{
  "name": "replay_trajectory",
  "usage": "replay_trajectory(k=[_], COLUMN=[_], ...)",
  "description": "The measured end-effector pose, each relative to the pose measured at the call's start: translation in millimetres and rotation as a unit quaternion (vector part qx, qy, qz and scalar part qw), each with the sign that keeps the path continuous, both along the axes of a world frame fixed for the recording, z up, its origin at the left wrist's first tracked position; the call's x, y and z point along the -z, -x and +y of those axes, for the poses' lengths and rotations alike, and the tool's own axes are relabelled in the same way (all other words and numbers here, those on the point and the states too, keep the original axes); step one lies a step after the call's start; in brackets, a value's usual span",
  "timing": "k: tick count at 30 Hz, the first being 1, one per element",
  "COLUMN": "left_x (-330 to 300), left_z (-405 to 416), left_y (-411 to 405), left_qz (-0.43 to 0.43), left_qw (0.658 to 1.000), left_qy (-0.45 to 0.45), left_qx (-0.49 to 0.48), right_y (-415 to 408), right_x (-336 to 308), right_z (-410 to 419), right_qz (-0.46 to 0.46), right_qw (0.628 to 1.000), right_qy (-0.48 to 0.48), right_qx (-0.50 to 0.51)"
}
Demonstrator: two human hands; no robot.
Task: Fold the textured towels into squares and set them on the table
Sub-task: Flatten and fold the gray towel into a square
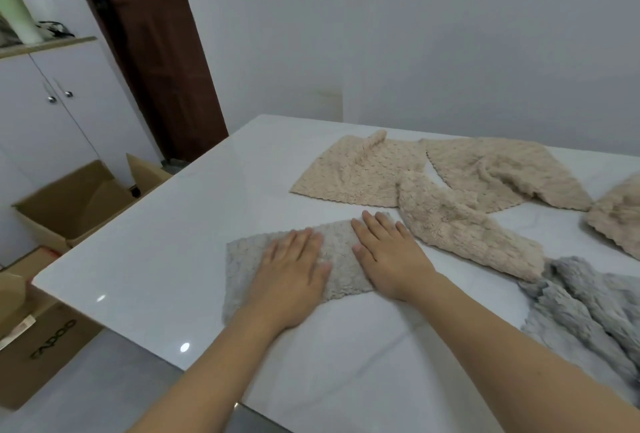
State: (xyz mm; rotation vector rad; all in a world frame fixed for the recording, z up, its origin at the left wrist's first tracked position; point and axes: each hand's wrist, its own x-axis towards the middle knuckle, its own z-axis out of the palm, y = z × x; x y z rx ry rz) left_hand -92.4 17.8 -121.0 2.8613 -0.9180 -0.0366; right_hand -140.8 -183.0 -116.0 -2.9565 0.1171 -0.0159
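Hands lie flat, side by side, on a folded grey nubbly towel near the front-left part of the glossy white marble-look surface. The left hand and right hand both press it with straight fingers, palms down, neither grip curled round anything. The towel forms a long strip; its long axis runs from lower left to upper right, rising toward the beige towels. Beige textured towels number four: one spread flat, one rumpled beside it, one twisted lengthwise just right of the right hand, and one cut off at the right edge. A second grey fluffy towel lies crumpled at the right. Open cardboard boxes stand on the floor at left.
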Motion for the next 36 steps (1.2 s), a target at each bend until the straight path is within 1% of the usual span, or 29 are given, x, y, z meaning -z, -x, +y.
replay_trajectory(k=[2,4,7,9,11,12,13,15,16,17,19,20,23,28,32,34,36], left_x=[0.8,-2.4,-5.7,-9.1,-21.0,-28.9,-35.9,-39.5,-36.0,-28.7,-11.7,-6.2,-4.5,-6.1,-10.3,-12.2,-14.1], left_z=[28.3,51.7,58.3,53.3,49.1,45.4,39.4,17.8,4.9,-7.3,-19.1,-18.2,-0.4,50.1,79.7,81.4,79.6], left_y=[-5.8,-9.7,-12.4,-15.3,-18.8,-19.4,-19.3,-13.1,-6.4,0.9,11.3,11.7,2.8,-11.0,-10.1,-5.0,1.9], left_qz=[0.001,0.02,0.047,0.063,0.084,0.079,0.063,0.027,0.022,0.022,0.015,0.013,0.031,0.048,0.061,0.052,0.043], left_qw=[1.0,0.999,0.997,0.993,0.984,0.982,0.983,0.996,0.999,0.999,1.0,1.0,0.999,0.997,0.993,0.993,0.995], left_qy=[-0.013,-0.028,-0.05,-0.092,-0.155,-0.173,-0.169,-0.086,-0.045,-0.026,-0.025,-0.022,-0.021,-0.034,-0.044,-0.025,0.03], left_qx=[-0.005,-0.019,-0.037,-0.03,-0.018,-0.015,-0.013,-0.006,-0.004,-0.002,-0.008,-0.012,0.012,0.045,0.093,0.103,0.081], right_y=[3.2,4.5,1.7,0.3,2.0,1.9,0.4,-5.9,-9.2,-11.3,-9.2,-6.1,3.3,1.0,0.0,1.3,5.9], right_x=[0.1,1.6,4.2,3.0,0.3,-2.3,-6.1,-14.4,-17.5,-19.1,-15.5,-9.3,4.7,3.2,3.1,2.1,1.4], right_z=[-8.6,-11.2,-7.4,-4.7,-1.6,-0.2,1.2,7.1,11.6,16.6,28.5,33.7,35.4,27.5,27.7,29.0,32.4], right_qz=[-0.003,-0.002,-0.007,-0.001,0.022,0.038,0.055,0.07,0.065,0.05,0.026,0.018,0.006,-0.004,-0.001,-0.022,-0.07], right_qw=[1.0,1.0,1.0,1.0,0.999,0.998,0.997,0.995,0.994,0.994,0.992,0.992,0.995,0.996,0.996,0.994,0.988], right_qy=[-0.003,0.0,0.004,0.007,0.012,0.016,0.025,0.047,0.046,0.022,-0.043,-0.049,-0.026,-0.031,-0.038,-0.054,-0.063], right_qx=[0.006,0.012,0.024,0.03,0.033,0.036,0.041,0.061,0.073,0.089,0.112,0.111,0.098,0.081,0.079,0.091,0.12])
